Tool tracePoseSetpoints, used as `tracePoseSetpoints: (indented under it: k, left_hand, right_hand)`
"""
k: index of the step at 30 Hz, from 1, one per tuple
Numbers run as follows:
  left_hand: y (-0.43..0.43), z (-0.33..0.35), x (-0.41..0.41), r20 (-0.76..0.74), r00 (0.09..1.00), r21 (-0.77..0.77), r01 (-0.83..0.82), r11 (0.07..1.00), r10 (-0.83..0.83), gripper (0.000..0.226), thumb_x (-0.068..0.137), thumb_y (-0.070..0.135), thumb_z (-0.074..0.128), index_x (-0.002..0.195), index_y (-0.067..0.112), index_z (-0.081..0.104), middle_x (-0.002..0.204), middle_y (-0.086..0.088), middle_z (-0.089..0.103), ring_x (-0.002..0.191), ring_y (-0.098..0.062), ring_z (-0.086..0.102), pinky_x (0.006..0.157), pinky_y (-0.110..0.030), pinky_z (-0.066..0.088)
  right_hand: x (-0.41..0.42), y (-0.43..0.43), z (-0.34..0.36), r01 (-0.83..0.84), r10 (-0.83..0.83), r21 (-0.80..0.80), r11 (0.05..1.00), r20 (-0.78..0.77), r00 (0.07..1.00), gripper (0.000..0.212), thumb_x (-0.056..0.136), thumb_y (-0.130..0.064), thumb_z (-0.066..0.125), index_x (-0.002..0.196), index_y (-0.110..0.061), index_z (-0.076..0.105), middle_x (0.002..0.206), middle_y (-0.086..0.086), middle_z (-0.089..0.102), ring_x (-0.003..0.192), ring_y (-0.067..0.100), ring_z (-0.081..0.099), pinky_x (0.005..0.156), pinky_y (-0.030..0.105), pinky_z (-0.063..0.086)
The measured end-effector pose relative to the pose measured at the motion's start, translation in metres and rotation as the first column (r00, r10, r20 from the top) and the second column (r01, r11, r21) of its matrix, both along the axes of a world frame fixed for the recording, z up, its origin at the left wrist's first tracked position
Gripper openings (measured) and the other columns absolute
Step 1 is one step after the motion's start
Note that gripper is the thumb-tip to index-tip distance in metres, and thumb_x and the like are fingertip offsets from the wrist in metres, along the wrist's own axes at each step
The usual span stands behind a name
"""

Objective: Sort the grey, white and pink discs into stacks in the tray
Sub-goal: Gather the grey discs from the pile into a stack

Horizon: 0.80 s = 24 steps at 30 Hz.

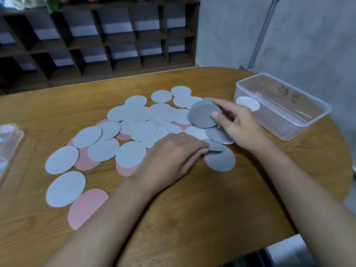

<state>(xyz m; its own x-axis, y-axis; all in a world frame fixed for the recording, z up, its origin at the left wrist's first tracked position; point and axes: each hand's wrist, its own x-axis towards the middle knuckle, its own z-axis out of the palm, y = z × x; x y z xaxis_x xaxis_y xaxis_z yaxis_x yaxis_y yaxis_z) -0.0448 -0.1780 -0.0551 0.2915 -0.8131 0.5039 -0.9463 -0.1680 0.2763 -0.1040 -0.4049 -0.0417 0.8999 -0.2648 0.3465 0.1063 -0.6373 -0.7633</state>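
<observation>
Thumb on top, the right hand [237, 122] grips a thin stack of dark grey matte round discs [202, 112] at the scattered pile's two o'clock edge, near the clear plastic tray [285, 132], while the left hand [173, 155] pinches a lone grey disc [213, 145].

The table [192, 218] is dimly, evenly lit with soft shadows, and the edges are bowed and blurred by the lens.

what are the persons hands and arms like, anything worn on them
Both are bare. No gloves cover the left hand or the right hand, and no sleeve shows on the left forearm or the right forearm. No watch, ring, bracelet or marking is visible. The right thumbnail looks short and plain.
</observation>
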Motion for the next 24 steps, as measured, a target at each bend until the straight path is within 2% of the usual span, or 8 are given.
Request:
tracePoseSetpoints:
  k: [3, 5, 8, 13, 16, 20, 24]
  left_hand:
    - [0.004, 0.002, 0.000, 0.003, 0.994, -0.099, -0.107, 0.989, 0.108, 0.027, 0.108, 0.027, 0.049, 0.119, 0.018, 0.072, 0.103, 0.003, 0.073, 0.094, -0.022, 0.067, 0.076, -0.039, 0.054]
    - [0.005, 0.005, 0.000, -0.047, 0.984, -0.170, -0.178, 0.969, 0.172, 0.022, 0.107, 0.021, 0.054, 0.120, 0.018, 0.072, 0.108, 0.006, 0.074, 0.097, -0.016, 0.068, 0.078, -0.035, 0.055]
    - [0.004, 0.007, 0.001, -0.269, 0.944, -0.280, -0.268, 0.922, 0.192, 0.013, 0.100, 0.012, 0.063, 0.109, 0.016, 0.072, 0.098, 0.010, 0.073, 0.087, -0.010, 0.067, 0.076, -0.032, 0.055]
    - [0.004, 0.010, 0.005, -0.511, 0.827, -0.310, -0.431, 0.847, 0.234, 0.015, 0.094, 0.008, 0.069, 0.106, 0.018, 0.069, 0.091, 0.010, 0.071, 0.089, -0.010, 0.069, 0.075, -0.025, 0.057]
    - [0.005, 0.013, 0.006, -0.532, 0.805, -0.332, -0.484, 0.809, 0.263, 0.020, 0.095, 0.014, 0.072, 0.114, 0.021, 0.071, 0.095, 0.015, 0.075, 0.097, -0.003, 0.069, 0.080, -0.018, 0.053]
    - [0.004, 0.012, 0.007, -0.571, 0.775, -0.350, -0.528, 0.774, 0.271, 0.020, 0.094, 0.015, 0.075, 0.114, 0.020, 0.074, 0.093, 0.012, 0.077, 0.093, -0.004, 0.071, 0.084, -0.021, 0.056]
    - [0.003, 0.009, 0.008, -0.576, 0.761, -0.325, -0.548, 0.771, 0.298, 0.020, 0.093, 0.019, 0.077, 0.113, 0.018, 0.077, 0.088, 0.008, 0.075, 0.084, -0.008, 0.071, 0.081, -0.029, 0.060]
  right_hand:
    - [0.001, 0.000, 0.001, -0.011, 0.012, 0.040, 0.999, -0.025, 1.000, 0.042, 0.104, -0.021, 0.056, 0.135, -0.047, 0.062, 0.092, 0.006, 0.071, 0.076, 0.018, 0.063, 0.083, 0.049, 0.054]
    - [0.000, 0.003, 0.001, -0.047, 0.049, 0.085, 0.995, -0.016, 0.999, 0.042, 0.105, -0.016, 0.055, 0.139, -0.039, 0.062, 0.086, 0.008, 0.068, 0.074, 0.015, 0.061, 0.077, 0.041, 0.055]
    - [0.001, 0.006, 0.001, -0.081, 0.083, 0.146, 0.986, -0.005, 0.997, 0.043, 0.106, -0.011, 0.051, 0.143, -0.031, 0.061, 0.077, -0.001, 0.062, 0.071, 0.013, 0.059, 0.074, 0.028, 0.053]
    - [0.001, 0.010, 0.000, -0.114, 0.120, 0.203, 0.973, -0.015, 0.993, 0.042, 0.108, -0.011, 0.047, 0.144, -0.030, 0.059, 0.075, 0.008, 0.061, 0.070, 0.018, 0.059, 0.078, 0.030, 0.051]
    - [0.000, 0.018, 0.002, -0.143, 0.150, 0.195, 0.970, -0.022, 0.989, 0.046, 0.108, -0.009, 0.046, 0.147, -0.033, 0.055, 0.076, 0.009, 0.060, 0.070, 0.016, 0.059, 0.076, 0.028, 0.052]
    - [-0.001, 0.024, 0.003, -0.172, 0.177, 0.136, 0.976, -0.030, 0.984, 0.052, 0.109, -0.011, 0.045, 0.150, -0.044, 0.048, 0.073, 0.007, 0.061, 0.069, 0.017, 0.060, 0.076, 0.028, 0.055]
    - [-0.002, 0.029, 0.003, -0.185, 0.194, 0.138, 0.973, -0.057, 0.979, 0.049, 0.111, -0.016, 0.041, 0.150, -0.045, 0.047, 0.079, 0.015, 0.062, 0.074, 0.025, 0.060, 0.079, 0.037, 0.055]
